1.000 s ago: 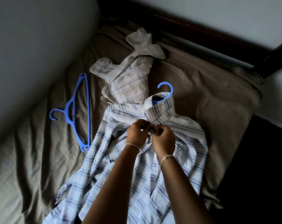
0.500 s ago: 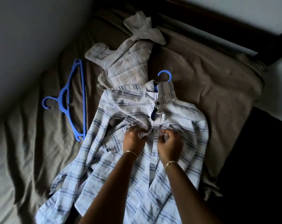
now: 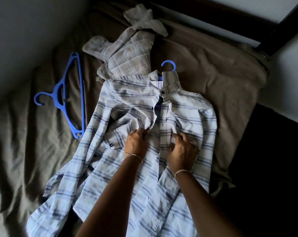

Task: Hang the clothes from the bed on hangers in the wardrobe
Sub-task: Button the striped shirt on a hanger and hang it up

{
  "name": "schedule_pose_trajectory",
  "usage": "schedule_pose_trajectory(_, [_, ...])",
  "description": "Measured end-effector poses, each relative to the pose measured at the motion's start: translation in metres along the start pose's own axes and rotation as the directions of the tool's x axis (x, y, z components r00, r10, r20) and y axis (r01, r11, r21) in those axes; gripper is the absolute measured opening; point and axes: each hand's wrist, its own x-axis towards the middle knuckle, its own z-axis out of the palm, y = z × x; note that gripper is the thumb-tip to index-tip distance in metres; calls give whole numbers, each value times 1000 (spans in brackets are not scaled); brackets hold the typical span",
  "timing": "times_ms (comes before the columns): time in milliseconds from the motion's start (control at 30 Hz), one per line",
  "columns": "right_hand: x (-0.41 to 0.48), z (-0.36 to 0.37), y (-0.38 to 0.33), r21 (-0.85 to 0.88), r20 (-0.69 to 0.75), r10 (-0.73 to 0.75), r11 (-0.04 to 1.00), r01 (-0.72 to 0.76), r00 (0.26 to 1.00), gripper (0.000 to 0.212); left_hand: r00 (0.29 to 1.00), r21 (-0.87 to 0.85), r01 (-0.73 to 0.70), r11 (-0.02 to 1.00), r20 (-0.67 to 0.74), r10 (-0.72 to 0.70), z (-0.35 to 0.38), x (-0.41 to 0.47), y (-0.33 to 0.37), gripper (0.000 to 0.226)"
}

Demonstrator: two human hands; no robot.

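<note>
Striped shirt (image 3: 187, 117) lies flat on the bed (image 3: 221, 79), collar toward the far edge, blue hanger hook (image 3: 169, 65) poking out above it. The collar button now looks fastened, and both hands have dropped from the collar to mid-placket. Left hand (image 3: 136, 142) pinches the button-side edge and right hand (image 3: 182, 151) grips the buttonhole strip, the two edges just apart; likely more buttoning before the wardrobe. Beige plaid shirt (image 3: 129, 60) touches its far side; spare hanger (image 3: 76, 93) lies toward the left edge.
</note>
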Motion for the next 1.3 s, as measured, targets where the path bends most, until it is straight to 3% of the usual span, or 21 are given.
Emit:
schedule_pose_trajectory(167, [-5, -19, 0, 136, -6, 21, 991, -20, 1000, 19, 985, -94, -48, 994, -169, 31, -16, -29, 4, 30])
schedule_pose_trajectory(300, [-19, -32, -3, 370, -52, 90, 927, -64, 995, 26, 967, -129, -108, 986, -244, 74, -27, -52, 10, 51])
schedule_pose_trajectory(500, [-46, -43, -8, 421, -13, 40, 907, -31, 999, 9, 963, -21, -76, 997, -262, 68, -33, -74, 25, 35])
schedule_pose_trajectory(667, [-65, -29, -6, 457, 73, 39, 887, -68, 997, 8, 989, -80, -47, 996, -142, 35, -15, -83, 23, 5])
schedule_pose_trajectory(800, [-72, -10, 9, 410, 185, 78, 900, -149, 980, 25, 982, -213, 133, 968, 163, -99, 23, -83, 14, 38])
schedule_pose_trajectory(867, [-74, -3, 16, 440, 181, 98, 882, -170, 979, 34, 964, -226, 226, 947, 193, -184, 37, -83, 12, 39])
schedule_pose_trajectory(933, [-74, -2, 20, 487, 195, 139, 846, -218, 971, 34, 927, -341, 356, 870, 244, -284, 43, -84, 12, 31])
schedule_pose_trajectory(1000, [-71, -1, 22, 543, 245, 187, 787, -295, 951, 31, 867, -440, 490, 752, 341, -364, 47, -85, 10, 38])
schedule_pose_trajectory(1100, [-68, -1, 23, 567, 289, 212, 748, -345, 934, 28, 847, -522, 530, 668, 358, -392, 57, -83, -4, 54])
schedule_pose_trajectory(1233, [-73, -17, 17, 541, 314, 182, 773, -333, 932, 25, 872, -557, 489, 671, 336, -357, 25, -102, 19, 15])
schedule_pose_trajectory(1300, [-81, -29, 12, 541, 332, 152, 778, -320, 931, 27, 882, -564, 471, 678, 314, -351, 12, -114, 26, 20])
